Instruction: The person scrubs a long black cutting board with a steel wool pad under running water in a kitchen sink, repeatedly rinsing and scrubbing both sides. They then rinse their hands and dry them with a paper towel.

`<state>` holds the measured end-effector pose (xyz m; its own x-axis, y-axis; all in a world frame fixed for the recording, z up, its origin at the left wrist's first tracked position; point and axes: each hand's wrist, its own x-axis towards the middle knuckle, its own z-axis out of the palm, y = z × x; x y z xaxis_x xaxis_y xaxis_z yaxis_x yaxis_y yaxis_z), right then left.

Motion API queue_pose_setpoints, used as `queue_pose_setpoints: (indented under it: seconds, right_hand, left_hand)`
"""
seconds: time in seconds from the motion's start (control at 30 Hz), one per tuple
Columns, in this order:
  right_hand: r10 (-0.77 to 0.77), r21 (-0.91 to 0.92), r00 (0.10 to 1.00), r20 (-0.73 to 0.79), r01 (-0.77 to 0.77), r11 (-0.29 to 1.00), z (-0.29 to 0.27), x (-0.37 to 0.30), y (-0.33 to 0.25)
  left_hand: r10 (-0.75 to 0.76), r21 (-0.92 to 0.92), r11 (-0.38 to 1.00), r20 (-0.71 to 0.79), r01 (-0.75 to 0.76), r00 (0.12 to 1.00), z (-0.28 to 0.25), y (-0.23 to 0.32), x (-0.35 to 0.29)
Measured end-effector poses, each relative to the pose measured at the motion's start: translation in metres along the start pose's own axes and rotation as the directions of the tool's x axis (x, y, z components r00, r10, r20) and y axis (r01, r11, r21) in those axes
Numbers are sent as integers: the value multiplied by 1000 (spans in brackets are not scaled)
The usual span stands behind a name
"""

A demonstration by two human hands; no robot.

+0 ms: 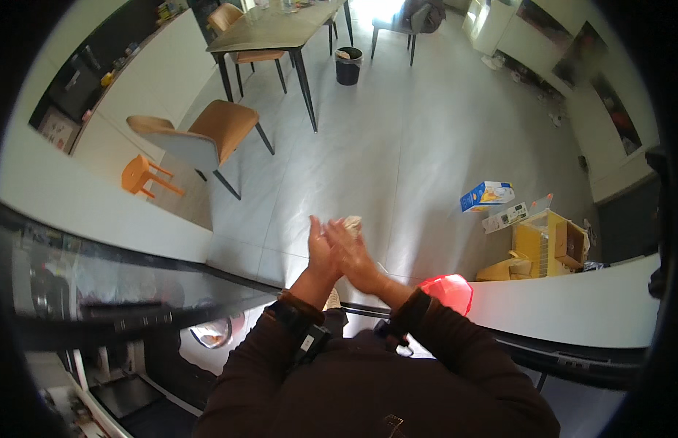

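In front of my body, my left hand (321, 252) and my right hand (351, 255) are pressed together. The left hand's fingers stretch forward. Across its palm lies the right hand, its fingers extended and fairly flat. No object shows between them, though the touching palms are hidden. A beige, slipper-like thing (353, 221) shows just past the right fingertips, partly covered by them. Below the wrists, another beige slipper-like shape (332, 299) appears near a dark trouser leg.
A dark door frame and threshold track (368, 310) cross below my hands. A red plastic bag (450, 293) is right, near a yellow box-like unit (532, 244) and a blue-yellow carton (487, 196). Ahead stand a brown chair (226, 131), orange stool (138, 174), table (277, 33) and black bin (347, 69).
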<state>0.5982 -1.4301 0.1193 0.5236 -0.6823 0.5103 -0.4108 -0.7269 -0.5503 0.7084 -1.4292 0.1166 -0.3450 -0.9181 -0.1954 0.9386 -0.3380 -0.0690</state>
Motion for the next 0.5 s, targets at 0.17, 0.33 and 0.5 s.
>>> queue_pose_setpoints:
  seconds: [0.17, 0.33, 0.5]
  right_hand:
    - [168, -288, 986, 11, -158, 944, -47, 84, 141]
    - [787, 651, 576, 219, -688, 322, -81, 141, 206]
    - [673, 564, 656, 342, -716, 411, -110, 225, 264]
  left_hand:
    - [-223, 296, 928, -41, 225, 974, 72, 2, 103]
    - [-442, 377, 820, -65, 432, 895, 104, 50, 215]
    - [-171, 600, 701, -383, 385, 908, 120, 119, 331]
